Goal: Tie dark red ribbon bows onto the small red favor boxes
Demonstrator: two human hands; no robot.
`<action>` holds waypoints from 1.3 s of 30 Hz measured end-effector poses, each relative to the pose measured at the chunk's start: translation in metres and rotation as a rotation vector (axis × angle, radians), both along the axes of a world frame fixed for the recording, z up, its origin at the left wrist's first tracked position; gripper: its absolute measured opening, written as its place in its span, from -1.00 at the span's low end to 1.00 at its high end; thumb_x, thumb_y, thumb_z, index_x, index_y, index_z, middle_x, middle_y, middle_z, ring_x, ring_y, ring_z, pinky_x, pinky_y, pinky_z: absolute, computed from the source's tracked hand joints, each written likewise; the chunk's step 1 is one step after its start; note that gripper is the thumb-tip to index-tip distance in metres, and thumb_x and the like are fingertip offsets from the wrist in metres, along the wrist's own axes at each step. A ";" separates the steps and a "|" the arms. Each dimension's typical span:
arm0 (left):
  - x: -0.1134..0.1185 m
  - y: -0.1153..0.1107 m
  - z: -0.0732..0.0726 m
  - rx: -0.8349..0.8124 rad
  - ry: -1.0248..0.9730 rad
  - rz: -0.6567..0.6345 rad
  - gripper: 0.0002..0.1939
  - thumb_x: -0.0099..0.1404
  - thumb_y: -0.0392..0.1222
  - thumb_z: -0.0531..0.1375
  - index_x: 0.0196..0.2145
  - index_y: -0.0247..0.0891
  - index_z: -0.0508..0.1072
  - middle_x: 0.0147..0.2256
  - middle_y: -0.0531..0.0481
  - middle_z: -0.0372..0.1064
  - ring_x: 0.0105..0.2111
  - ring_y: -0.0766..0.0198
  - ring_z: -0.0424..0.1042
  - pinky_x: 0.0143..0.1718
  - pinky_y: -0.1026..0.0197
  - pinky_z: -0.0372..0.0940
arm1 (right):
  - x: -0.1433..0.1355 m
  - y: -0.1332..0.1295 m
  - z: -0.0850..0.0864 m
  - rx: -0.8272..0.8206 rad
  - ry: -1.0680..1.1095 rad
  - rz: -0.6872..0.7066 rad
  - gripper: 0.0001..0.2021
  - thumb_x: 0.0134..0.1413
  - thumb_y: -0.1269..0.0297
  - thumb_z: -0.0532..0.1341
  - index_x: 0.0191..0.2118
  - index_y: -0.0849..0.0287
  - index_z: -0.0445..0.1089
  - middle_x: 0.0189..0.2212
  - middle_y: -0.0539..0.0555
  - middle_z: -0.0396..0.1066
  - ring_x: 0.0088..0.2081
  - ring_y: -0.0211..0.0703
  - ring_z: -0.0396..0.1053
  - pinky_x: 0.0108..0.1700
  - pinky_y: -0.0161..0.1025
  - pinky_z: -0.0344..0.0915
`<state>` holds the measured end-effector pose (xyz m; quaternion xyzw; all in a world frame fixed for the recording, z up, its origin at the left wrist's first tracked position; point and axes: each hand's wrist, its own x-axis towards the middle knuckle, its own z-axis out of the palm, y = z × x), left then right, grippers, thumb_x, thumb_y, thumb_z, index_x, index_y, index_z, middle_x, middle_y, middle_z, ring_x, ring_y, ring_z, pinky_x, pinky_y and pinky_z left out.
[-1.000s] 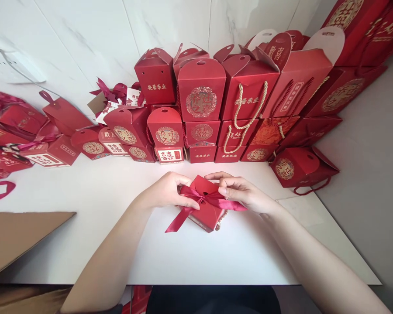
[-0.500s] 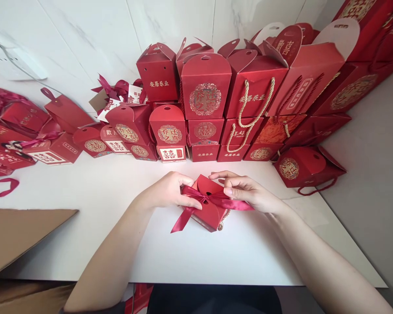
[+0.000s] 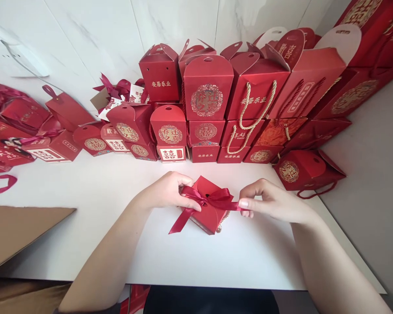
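A small red gift box (image 3: 207, 213) lies on the white table (image 3: 94, 205) in front of me, with a dark red satin ribbon (image 3: 216, 199) tied in a bow across its top. My left hand (image 3: 167, 191) pinches the bow's left loop at the knot. My right hand (image 3: 275, 201) pinches the ribbon's right tail and holds it taut, out to the right of the box. The other tail (image 3: 179, 222) hangs down over the box's left front onto the table.
Stacked red gift boxes and bags with gold emblems (image 3: 207, 91) line the wall behind. More red boxes and ribbons (image 3: 22, 131) lie at the left. One red bag (image 3: 301, 170) lies on its side at the right. A brown cardboard sheet (image 3: 16, 231) covers the near left corner.
My right hand has slid away from the knot to the right, drawing the right ribbon tail out straight. The left hand has stayed at the bow.
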<state>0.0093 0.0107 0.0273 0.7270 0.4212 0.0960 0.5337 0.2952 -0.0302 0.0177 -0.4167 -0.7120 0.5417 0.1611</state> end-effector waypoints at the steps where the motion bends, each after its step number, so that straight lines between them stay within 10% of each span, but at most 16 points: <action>1: 0.000 0.000 0.000 0.005 0.007 0.000 -0.60 -0.07 0.07 0.42 -0.50 -0.30 0.42 -0.56 0.12 0.27 -0.55 0.38 0.28 -0.55 0.34 0.17 | -0.001 -0.001 0.000 -0.044 0.012 0.036 -0.58 0.15 -0.04 0.20 -0.51 0.22 0.44 -0.57 0.05 0.43 -0.49 -0.20 0.37 -0.41 -0.28 0.27; 20: 0.000 0.004 -0.006 -0.111 -0.060 -0.007 -0.65 -0.09 -0.02 0.45 -0.51 -0.32 0.44 -0.55 0.09 0.37 -0.52 0.33 0.37 -0.50 0.31 0.26 | 0.016 0.007 -0.007 -0.226 -0.096 0.286 -0.62 0.11 -0.03 0.23 -0.42 0.21 0.54 -0.50 0.07 0.49 -0.45 -0.17 0.43 -0.36 -0.28 0.33; 27: 0.001 0.001 -0.003 -0.040 -0.028 -0.077 -0.68 -0.05 -0.04 0.42 -0.42 -0.31 0.51 -0.49 0.06 0.41 -0.49 0.35 0.31 -0.48 0.32 0.20 | -0.004 0.007 -0.004 0.252 0.123 -0.221 -0.74 0.21 0.02 0.16 -0.26 0.10 0.43 -0.10 0.12 0.46 0.01 0.02 0.36 0.09 -0.11 0.19; 39: -0.001 0.002 -0.005 0.007 -0.059 -0.093 -0.60 0.08 0.05 0.34 -0.57 -0.30 0.31 -0.59 0.13 0.18 -0.57 0.42 0.14 -0.55 0.33 0.04 | -0.029 0.004 -0.019 0.024 0.350 -0.044 -0.67 0.23 0.11 0.18 -0.50 0.18 0.40 0.17 0.12 0.21 0.20 0.04 0.19 0.08 -0.07 0.28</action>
